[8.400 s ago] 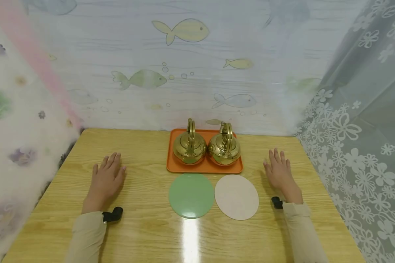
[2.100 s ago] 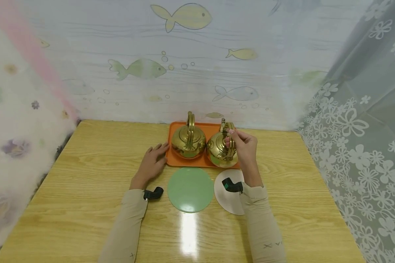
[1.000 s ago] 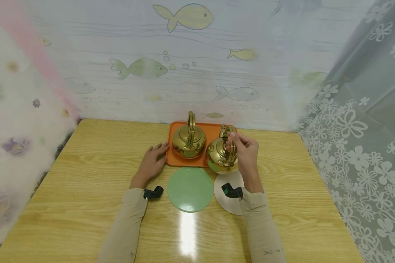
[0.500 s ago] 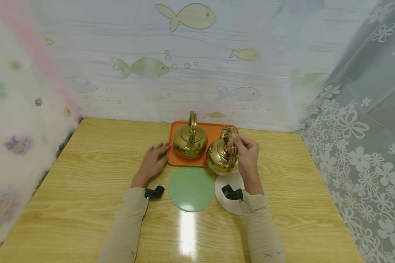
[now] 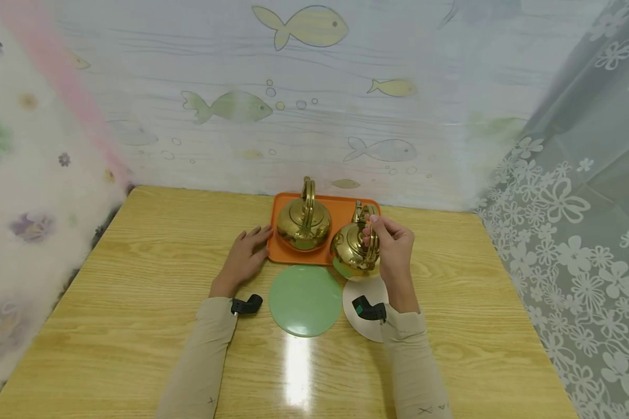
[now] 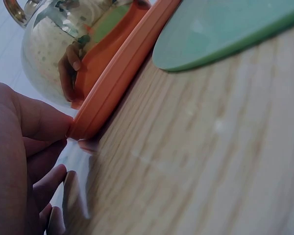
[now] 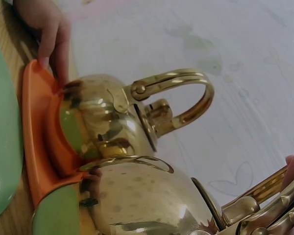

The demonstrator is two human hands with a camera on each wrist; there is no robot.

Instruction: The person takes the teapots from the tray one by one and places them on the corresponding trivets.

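Two shiny brass kettles with looped top handles are at an orange tray (image 5: 340, 206). The left kettle (image 5: 300, 228) sits on the tray. My right hand (image 5: 396, 251) grips the handle of the right kettle (image 5: 350, 247), which juts over the tray's front edge, close to a pale round mat (image 5: 364, 320). In the right wrist view, this kettle (image 7: 147, 196) hides part of the other. My left hand (image 5: 243, 255) touches the tray's left rim with fairly straight fingers; the left wrist view has its thumb (image 6: 44, 117) against the tray's corner.
A green round mat (image 5: 305, 302) lies in front of the tray, left of the pale one, which my right wrist partly covers. Behind the wooden table (image 5: 152, 349) hangs a fish-patterned curtain (image 5: 230, 145); a lace curtain (image 5: 561, 203) hangs to the right.
From lying apart on the table, my left hand came to the tray and my right to the right kettle's handle. That kettle then shifted toward me over the tray's front edge.
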